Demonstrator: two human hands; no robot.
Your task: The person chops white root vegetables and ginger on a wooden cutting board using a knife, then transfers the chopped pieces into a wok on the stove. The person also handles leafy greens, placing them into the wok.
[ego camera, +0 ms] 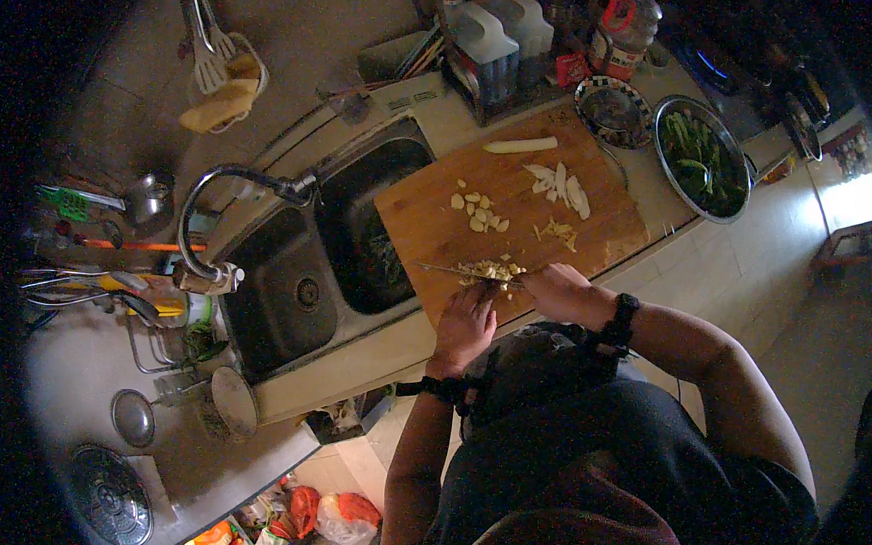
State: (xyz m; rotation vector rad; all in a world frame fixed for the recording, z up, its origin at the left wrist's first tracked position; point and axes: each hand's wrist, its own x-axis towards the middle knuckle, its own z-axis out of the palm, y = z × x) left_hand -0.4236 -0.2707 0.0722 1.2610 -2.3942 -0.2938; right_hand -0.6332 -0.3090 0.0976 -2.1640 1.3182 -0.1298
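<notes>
My right hand point(554, 295) grips a kitchen knife point(440, 268); its handle is hidden in the fist. The blade, seen nearly edge-on, points left across a wooden cutting board point(424, 207). Chopped pale pieces, apparently garlic point(490, 268), lie along the blade's far side. My left hand point(466, 324) is at the near side, its fingertips bent close to the blade; whether they pinch anything is hidden. Farther up the board are peeled garlic cloves point(481, 213), thin yellowish slices point(558, 233), slanted white slices point(560, 187) and a white stalk, perhaps leek point(521, 144).
Left of the board is a double sink point(335, 265) with a curved faucet point(186, 213). A metal colander of green vegetables point(701, 163) and a checkered-rim bowl point(613, 109) stand at the right. Plastic jugs point(484, 36) stand behind. A blue flame point(711, 64) shows on the stove.
</notes>
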